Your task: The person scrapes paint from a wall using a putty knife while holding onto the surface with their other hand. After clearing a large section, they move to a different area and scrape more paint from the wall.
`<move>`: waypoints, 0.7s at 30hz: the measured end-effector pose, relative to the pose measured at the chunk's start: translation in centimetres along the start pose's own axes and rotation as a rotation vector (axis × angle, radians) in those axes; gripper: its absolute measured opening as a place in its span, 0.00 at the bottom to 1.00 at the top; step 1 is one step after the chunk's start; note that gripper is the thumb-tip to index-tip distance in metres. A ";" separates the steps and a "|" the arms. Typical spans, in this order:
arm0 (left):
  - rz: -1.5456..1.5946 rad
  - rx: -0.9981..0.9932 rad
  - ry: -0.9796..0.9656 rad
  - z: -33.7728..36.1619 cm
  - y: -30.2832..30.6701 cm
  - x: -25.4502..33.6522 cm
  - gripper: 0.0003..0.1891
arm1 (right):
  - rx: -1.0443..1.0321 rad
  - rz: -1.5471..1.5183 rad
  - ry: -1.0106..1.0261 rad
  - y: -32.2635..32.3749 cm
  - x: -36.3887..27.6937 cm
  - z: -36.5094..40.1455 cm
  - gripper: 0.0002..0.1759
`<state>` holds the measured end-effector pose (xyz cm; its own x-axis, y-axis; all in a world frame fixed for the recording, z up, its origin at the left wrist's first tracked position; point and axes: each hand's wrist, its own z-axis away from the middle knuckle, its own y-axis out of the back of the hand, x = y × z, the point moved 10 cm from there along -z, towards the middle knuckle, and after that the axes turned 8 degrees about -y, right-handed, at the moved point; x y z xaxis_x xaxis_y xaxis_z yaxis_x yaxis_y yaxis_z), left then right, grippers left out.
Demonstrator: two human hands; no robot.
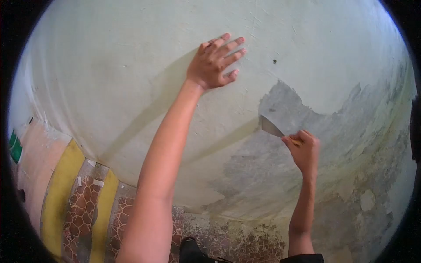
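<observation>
My left hand (213, 62) lies against the pale painted wall (144, 52), fingers spread and holding nothing. Lower and to the right, my right hand (303, 149) is closed around the handle of a putty knife (272, 127). The knife's wide metal blade points up and left, at the edge between the paint and a bare grey patch (289, 105). That patch has a ragged outline and spreads down and right from the blade. Whether the blade edge presses on the wall is hard to tell.
Below the wall runs a floor with brown patterned tiles (81, 206) and yellow stripes (61, 188). Small pale scraps (98, 183) lie on it. A green object (15, 147) stands at the far left. A dark shoe (189, 247) shows at the bottom.
</observation>
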<state>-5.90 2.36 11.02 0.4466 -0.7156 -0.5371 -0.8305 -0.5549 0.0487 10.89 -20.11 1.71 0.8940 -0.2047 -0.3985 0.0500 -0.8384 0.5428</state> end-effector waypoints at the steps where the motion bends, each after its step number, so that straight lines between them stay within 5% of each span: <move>1: 0.003 0.012 0.000 0.0 0.1 0.1 0.24 | -0.002 -0.007 0.011 -0.5 -0.1 -0.3 0.18; 21: -0.030 -0.033 0.000 0.3 -0.2 0.5 0.25 | 0.060 -0.042 -0.011 -1.6 2.0 1.4 0.17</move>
<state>-5.58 2.24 10.45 0.4715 -0.6984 -0.5385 -0.8052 -0.5899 0.0600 11.97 -19.92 -1.00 0.8868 -0.1738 -0.4283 0.0602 -0.8753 0.4799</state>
